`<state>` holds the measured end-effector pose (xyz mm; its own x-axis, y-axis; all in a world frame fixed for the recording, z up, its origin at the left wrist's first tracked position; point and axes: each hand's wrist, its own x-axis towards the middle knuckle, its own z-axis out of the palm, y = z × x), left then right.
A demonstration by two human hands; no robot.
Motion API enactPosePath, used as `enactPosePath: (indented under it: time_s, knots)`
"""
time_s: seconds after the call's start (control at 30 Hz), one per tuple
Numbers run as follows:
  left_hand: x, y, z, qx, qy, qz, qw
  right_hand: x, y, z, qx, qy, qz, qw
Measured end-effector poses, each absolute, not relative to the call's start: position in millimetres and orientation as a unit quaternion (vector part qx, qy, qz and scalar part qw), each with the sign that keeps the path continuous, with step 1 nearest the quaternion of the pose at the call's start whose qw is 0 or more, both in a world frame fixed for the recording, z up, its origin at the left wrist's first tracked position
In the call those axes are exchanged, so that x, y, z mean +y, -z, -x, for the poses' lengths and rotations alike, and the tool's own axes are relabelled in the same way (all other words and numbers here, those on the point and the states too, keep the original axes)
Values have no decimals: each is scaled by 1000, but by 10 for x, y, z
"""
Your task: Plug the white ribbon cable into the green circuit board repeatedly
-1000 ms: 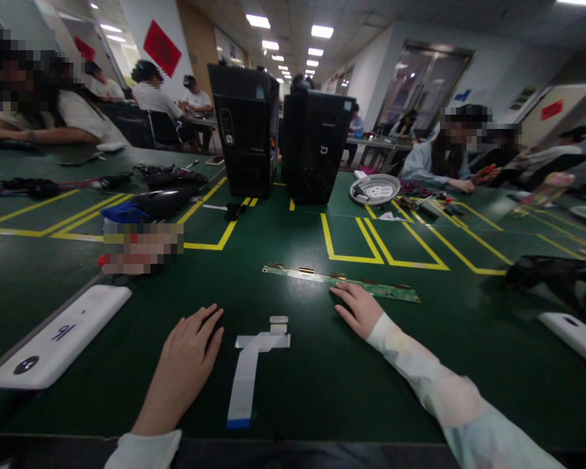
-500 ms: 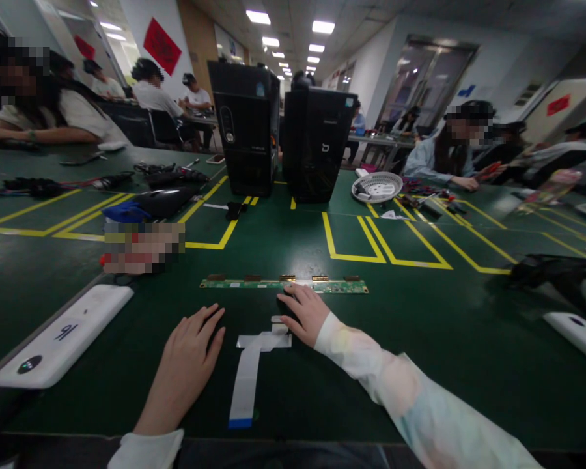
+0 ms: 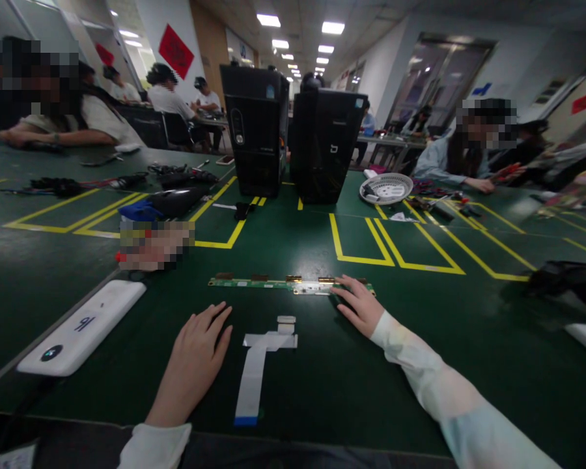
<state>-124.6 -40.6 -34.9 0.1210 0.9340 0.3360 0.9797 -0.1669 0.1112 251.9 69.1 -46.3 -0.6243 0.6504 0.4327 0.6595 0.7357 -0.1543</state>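
Observation:
A long, narrow green circuit board (image 3: 273,284) lies crosswise on the green tabletop, with brown and gold tabs along its far edge. My right hand (image 3: 359,303) is at the board's right end, fingers spread, the fingertips over or touching it; I cannot tell which. Closer to me lies a white flat ribbon cable (image 3: 252,378), bent into an angled shape, with a blue tip at its near end and a connector at its far end. My left hand (image 3: 200,348) rests palm down on the table left of the cable, fingers extended and holding nothing.
Two black computer towers (image 3: 256,130) stand at the back. A white power bank-like device (image 3: 85,329) lies at left, below a pixelated item. Dark cables (image 3: 53,185) lie far left, a white round basket (image 3: 385,187) right of the towers. Co-workers sit around; yellow tape marks the table.
My right hand has moved right, from beside the cable's connector to the board's right end. The left hand stays in place. The whole view has shifted slightly.

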Motion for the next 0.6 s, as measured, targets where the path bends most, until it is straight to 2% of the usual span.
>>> enactPosePath:
  time_s: [0.17, 0.3, 0.43, 0.6]
  knots:
    - [-406, 336, 1252, -628, 193, 752, 51, 683, 506, -2690, -897, -3, 381, 225]
    - [-457, 226, 1149, -561, 214, 800, -7, 654, 471, -2641, -899, 9, 389, 200]
    - [-526, 56, 921, -498, 191, 843, -64, 590, 434, -2566, -904, 16, 389, 178]
    - [-491, 12, 678, -460, 156, 872, -65, 514, 446, -2476, -909, 26, 385, 159]
